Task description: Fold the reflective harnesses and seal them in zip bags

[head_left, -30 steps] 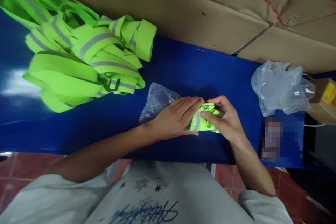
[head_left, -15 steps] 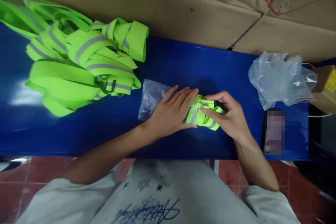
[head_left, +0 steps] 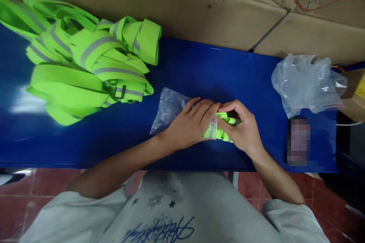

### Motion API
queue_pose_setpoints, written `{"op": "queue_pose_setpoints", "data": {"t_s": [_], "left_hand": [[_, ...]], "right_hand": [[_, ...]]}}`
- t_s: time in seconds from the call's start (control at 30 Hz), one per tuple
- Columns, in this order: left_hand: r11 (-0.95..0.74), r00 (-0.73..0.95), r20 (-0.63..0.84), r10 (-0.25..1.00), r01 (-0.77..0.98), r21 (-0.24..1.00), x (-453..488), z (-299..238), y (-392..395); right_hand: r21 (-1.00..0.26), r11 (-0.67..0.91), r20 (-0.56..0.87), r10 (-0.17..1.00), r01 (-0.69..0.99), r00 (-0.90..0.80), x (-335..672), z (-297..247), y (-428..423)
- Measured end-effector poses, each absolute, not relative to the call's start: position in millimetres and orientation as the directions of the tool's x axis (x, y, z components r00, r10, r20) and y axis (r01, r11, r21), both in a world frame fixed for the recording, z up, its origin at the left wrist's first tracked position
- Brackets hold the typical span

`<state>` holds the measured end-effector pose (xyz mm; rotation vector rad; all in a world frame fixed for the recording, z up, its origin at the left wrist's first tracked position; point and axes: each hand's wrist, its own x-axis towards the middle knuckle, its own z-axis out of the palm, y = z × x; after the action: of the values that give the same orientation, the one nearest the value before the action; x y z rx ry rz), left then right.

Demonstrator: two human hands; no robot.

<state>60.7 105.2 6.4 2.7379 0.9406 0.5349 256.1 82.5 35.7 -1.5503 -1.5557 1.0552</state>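
Both hands held a folded green strap at a clear bag on the blue bench.
The strap's left end was under the bag's film, it seemed just inside the mouth. The left hand pressed on bag and strap, and the right hand gripped the strap's other end.
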Motion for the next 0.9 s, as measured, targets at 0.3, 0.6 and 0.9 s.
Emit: {"op": "queue_pose_setpoints", "data": {"t_s": [0.3, 0.6, 0.9], "left_hand": [[-0.766, 0.684, 0.347, 0.642, 0.55, 0.333, 47, 12, 115], [-0.794, 0.741, 0.288, 0.606, 0.545, 0.27, 53, 13, 111], [-0.759, 0.742, 0.161, 0.651, 0.627, 0.178, 52, 38, 109]], "right_hand": [[-0.958, -0.209, -0.247, 0.948, 0.195, -0.198, 280, 47, 87], [-0.95, -0.271, -0.288, 0.953, 0.156, -0.097, 255, 30, 87], [-0.947, -0.32, -0.32, 0.947, 0.012, -0.003, 264, 28, 92]]}}
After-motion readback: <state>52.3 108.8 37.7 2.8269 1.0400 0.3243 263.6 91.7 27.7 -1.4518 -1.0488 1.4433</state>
